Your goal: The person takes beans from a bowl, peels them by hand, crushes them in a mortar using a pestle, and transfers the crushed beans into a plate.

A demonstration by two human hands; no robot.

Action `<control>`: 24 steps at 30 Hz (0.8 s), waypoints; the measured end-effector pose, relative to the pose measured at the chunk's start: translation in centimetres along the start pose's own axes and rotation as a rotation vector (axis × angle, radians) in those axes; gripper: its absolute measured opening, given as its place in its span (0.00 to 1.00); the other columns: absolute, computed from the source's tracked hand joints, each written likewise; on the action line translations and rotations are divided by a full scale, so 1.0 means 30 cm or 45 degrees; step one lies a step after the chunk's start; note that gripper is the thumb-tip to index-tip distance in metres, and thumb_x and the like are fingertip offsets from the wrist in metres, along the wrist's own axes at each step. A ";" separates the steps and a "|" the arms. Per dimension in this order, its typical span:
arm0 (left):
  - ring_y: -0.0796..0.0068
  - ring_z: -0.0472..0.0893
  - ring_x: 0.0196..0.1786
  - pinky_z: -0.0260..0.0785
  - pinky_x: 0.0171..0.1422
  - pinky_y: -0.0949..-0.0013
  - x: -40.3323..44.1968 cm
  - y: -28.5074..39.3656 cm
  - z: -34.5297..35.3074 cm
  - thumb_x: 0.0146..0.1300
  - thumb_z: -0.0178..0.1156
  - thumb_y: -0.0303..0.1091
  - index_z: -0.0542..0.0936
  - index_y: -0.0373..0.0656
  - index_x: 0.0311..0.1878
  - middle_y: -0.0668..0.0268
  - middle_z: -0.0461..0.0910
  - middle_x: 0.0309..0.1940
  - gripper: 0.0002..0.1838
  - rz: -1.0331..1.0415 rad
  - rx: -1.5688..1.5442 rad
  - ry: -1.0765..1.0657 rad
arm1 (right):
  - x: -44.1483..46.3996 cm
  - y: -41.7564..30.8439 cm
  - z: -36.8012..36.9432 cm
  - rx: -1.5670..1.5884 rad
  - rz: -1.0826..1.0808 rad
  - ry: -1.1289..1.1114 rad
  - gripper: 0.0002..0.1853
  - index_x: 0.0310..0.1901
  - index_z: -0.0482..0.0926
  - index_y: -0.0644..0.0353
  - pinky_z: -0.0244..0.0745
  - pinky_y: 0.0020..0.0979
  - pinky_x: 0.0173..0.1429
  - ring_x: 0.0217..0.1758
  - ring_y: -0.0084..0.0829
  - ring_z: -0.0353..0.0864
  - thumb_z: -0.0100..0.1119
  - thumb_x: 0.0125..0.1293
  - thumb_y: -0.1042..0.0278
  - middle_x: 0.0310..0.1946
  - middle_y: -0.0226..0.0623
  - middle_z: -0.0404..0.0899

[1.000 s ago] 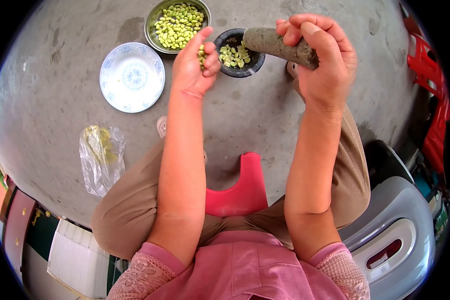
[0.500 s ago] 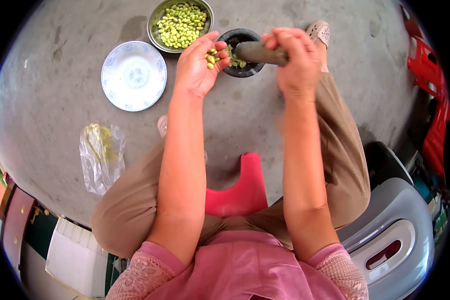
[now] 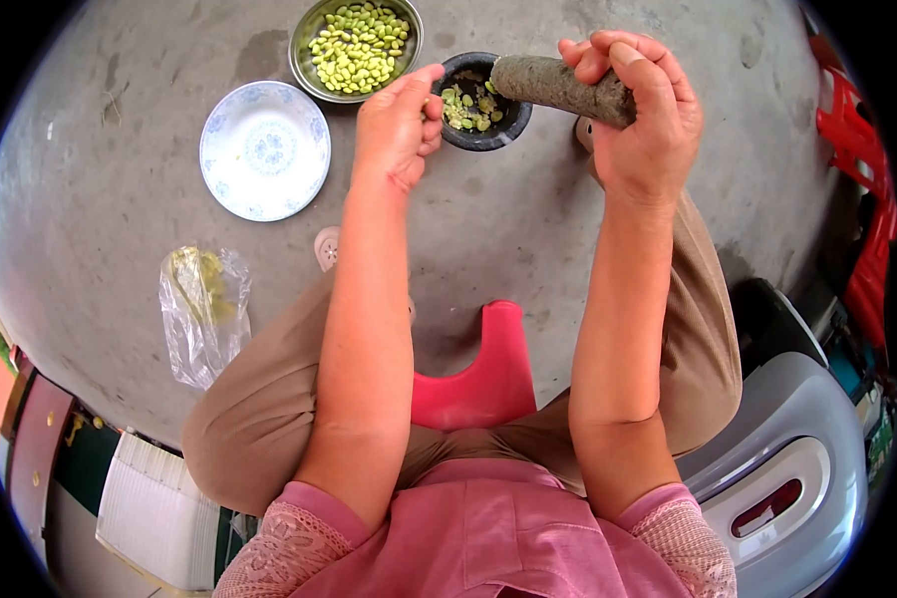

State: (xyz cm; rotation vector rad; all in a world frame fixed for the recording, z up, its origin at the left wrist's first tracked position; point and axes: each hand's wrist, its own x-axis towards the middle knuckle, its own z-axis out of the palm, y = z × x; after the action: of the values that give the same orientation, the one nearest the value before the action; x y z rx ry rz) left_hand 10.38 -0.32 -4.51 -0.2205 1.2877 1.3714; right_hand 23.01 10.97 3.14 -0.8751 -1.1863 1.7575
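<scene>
On my feed the right hand (image 3: 650,125) has its fingers wrapped about a stone pestle (image 3: 558,85), gripping it by the thick end. The pestle lies aslant, nearly level, its other end over the right rim of a dark mortar (image 3: 488,143); I can't tell from here whether it touches that rim. Inside the mortar I see split and crushed green beans (image 3: 468,110).

The left hand (image 3: 397,128) is at the mortar's left rim, its fingers curled and the thumb side turned up; I cannot tell whether anything sits within the fingers.

The mortar rests on the grey concrete floor (image 3: 488,229), toward its far edge. Near it, beyond the left hand, I have a metal bowl (image 3: 304,75) with whole green beans (image 3: 359,45) spread over its bottom. A white plate (image 3: 266,149) with a blue pattern lies just beside the bowl, on the side of the floor's left edge. Closer to that edge, and nearer the person's knee, I make out a crumpled clear plastic bag (image 3: 207,319) with something yellow-green in it. Between the knees I see a pinkish-red plastic piece (image 3: 483,389).
</scene>
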 end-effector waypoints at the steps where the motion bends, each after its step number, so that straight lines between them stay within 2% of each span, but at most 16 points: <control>1: 0.87 0.61 0.15 0.48 0.16 0.82 0.007 0.001 -0.012 0.60 0.54 0.36 0.74 0.36 0.43 0.71 0.68 0.19 0.14 0.036 -0.103 -0.004 | -0.001 -0.008 0.004 0.000 -0.001 -0.001 0.08 0.32 0.75 0.70 0.68 0.43 0.52 0.32 0.34 0.74 0.45 0.56 0.76 0.22 0.40 0.73; 5: 0.85 0.64 0.17 0.51 0.17 0.82 0.016 -0.003 -0.029 0.61 0.52 0.35 0.73 0.35 0.43 0.68 0.69 0.21 0.13 0.057 -0.188 -0.058 | 0.000 -0.050 0.035 0.020 -0.077 -0.102 0.08 0.32 0.75 0.70 0.68 0.42 0.52 0.31 0.34 0.74 0.45 0.56 0.77 0.22 0.40 0.73; 7: 0.81 0.67 0.20 0.56 0.19 0.80 0.021 -0.005 -0.029 0.61 0.51 0.35 0.73 0.36 0.43 0.67 0.71 0.22 0.13 0.070 -0.374 -0.065 | -0.003 -0.043 0.050 0.017 -0.093 -0.131 0.08 0.32 0.75 0.70 0.68 0.42 0.52 0.31 0.34 0.74 0.44 0.56 0.77 0.22 0.40 0.73; 9: 0.79 0.68 0.21 0.58 0.20 0.78 0.025 0.001 -0.030 0.60 0.51 0.34 0.73 0.36 0.43 0.65 0.71 0.23 0.13 0.050 -0.421 -0.053 | -0.004 -0.009 0.060 -0.056 -0.105 -0.202 0.08 0.32 0.75 0.69 0.70 0.35 0.48 0.30 0.29 0.74 0.46 0.56 0.77 0.22 0.37 0.74; 10: 0.77 0.69 0.22 0.60 0.22 0.76 0.027 0.006 -0.031 0.60 0.50 0.34 0.73 0.36 0.43 0.64 0.72 0.23 0.13 0.033 -0.464 -0.045 | -0.008 0.026 0.071 -0.054 -0.102 -0.204 0.08 0.32 0.75 0.69 0.70 0.35 0.48 0.30 0.29 0.74 0.46 0.56 0.77 0.22 0.37 0.74; 12: 0.75 0.69 0.22 0.63 0.24 0.74 0.024 0.003 -0.035 0.59 0.50 0.34 0.72 0.36 0.44 0.63 0.73 0.25 0.13 0.031 -0.477 -0.042 | -0.028 0.133 0.084 -0.279 0.164 -0.036 0.05 0.26 0.77 0.67 0.67 0.19 0.28 0.23 0.18 0.72 0.53 0.52 0.76 0.19 0.32 0.76; 14: 0.75 0.69 0.27 0.62 0.28 0.75 0.013 0.004 -0.024 0.61 0.49 0.33 0.71 0.38 0.48 0.64 0.72 0.28 0.14 -0.005 -0.416 -0.036 | -0.026 0.261 0.053 -0.410 0.121 0.000 0.05 0.26 0.77 0.67 0.65 0.18 0.25 0.21 0.17 0.70 0.54 0.52 0.75 0.19 0.31 0.75; 18: 0.77 0.70 0.25 0.61 0.26 0.77 0.003 -0.010 -0.015 0.60 0.53 0.32 0.74 0.38 0.45 0.65 0.72 0.25 0.12 0.013 -0.261 -0.072 | -0.010 0.205 0.040 -0.259 0.205 0.024 0.05 0.25 0.77 0.67 0.65 0.18 0.29 0.23 0.17 0.72 0.53 0.52 0.76 0.19 0.31 0.75; 20: 0.80 0.68 0.22 0.59 0.23 0.79 -0.006 -0.006 -0.003 0.60 0.53 0.34 0.75 0.38 0.43 0.67 0.72 0.23 0.11 0.028 -0.216 -0.013 | -0.009 0.135 0.020 -0.149 0.147 0.014 0.05 0.27 0.77 0.68 0.66 0.18 0.31 0.24 0.19 0.72 0.52 0.53 0.77 0.19 0.31 0.75; 22: 0.84 0.66 0.20 0.56 0.20 0.81 -0.004 -0.009 -0.009 0.61 0.53 0.36 0.75 0.38 0.43 0.70 0.71 0.21 0.12 0.069 -0.071 -0.034 | 0.004 0.061 -0.008 -0.089 0.104 -0.044 0.06 0.29 0.75 0.69 0.70 0.38 0.47 0.29 0.32 0.74 0.48 0.56 0.77 0.21 0.38 0.74; 24: 0.87 0.64 0.18 0.53 0.18 0.83 -0.009 -0.006 0.004 0.62 0.53 0.39 0.74 0.37 0.45 0.72 0.68 0.19 0.15 0.080 0.018 -0.052 | 0.022 0.009 -0.009 -0.056 0.073 -0.023 0.06 0.29 0.75 0.69 0.70 0.40 0.49 0.29 0.33 0.74 0.47 0.56 0.77 0.21 0.39 0.73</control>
State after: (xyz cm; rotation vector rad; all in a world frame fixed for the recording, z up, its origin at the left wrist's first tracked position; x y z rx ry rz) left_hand 10.66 -0.42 -4.35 -0.1430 1.2793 1.4129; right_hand 22.91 11.62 2.73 -0.9288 -1.2271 1.7944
